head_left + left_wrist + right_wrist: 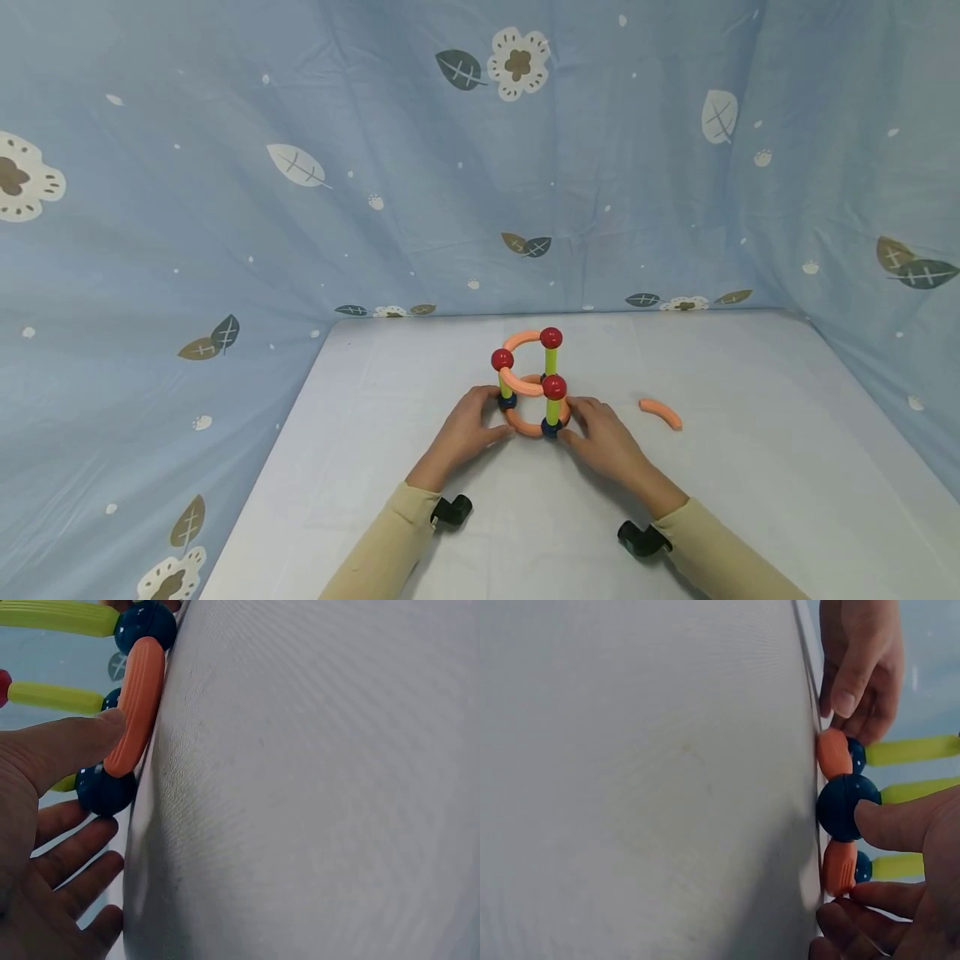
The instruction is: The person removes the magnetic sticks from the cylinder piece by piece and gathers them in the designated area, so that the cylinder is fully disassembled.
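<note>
A magnetic stick-and-ball structure stands on the table. Its base ring has orange curved rods and dark blue balls; yellow-green rods rise to red balls, linked on top by two orange curved rods. At its left side is my left hand, fingers spread loosely by a blue ball, thumb beside the front base rod. My right hand holds the base at the right, thumb on the front blue ball and a finger against the orange rod.
A loose orange curved rod lies on the white tabletop to the right of the structure. Blue patterned cloth hangs behind the table and along its sides.
</note>
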`<state>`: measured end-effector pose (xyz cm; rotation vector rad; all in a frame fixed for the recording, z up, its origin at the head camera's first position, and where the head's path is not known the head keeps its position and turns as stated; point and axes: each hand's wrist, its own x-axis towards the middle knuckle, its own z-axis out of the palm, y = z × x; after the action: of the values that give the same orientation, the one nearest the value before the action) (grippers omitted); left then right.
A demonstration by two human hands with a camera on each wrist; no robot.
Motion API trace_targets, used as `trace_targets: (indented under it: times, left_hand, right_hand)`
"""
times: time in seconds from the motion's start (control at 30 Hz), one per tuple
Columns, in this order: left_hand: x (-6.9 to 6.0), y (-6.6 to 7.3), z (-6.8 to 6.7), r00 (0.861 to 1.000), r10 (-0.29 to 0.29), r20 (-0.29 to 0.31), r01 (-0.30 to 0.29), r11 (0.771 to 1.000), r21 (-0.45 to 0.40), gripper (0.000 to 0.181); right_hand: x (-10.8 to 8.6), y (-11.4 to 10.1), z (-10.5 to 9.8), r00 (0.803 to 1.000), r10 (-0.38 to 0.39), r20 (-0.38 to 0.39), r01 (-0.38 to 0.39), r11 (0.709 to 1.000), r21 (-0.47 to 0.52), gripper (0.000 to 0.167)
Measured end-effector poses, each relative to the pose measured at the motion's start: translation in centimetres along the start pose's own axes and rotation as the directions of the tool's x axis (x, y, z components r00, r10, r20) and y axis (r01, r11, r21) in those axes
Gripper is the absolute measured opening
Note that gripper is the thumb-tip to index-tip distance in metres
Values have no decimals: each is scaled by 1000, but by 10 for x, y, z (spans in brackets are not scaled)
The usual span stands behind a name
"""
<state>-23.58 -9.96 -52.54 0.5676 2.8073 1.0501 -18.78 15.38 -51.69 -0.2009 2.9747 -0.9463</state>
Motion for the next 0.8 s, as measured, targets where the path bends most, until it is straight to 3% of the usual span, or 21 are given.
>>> trace_targets:
  times: [0.8]
  left_hand:
    - [-3,2,-3,1000,-19,-16,19,999,-29,62]
  right_hand:
    - [1,5,0,1000,-21,-18,22,998,62,57]
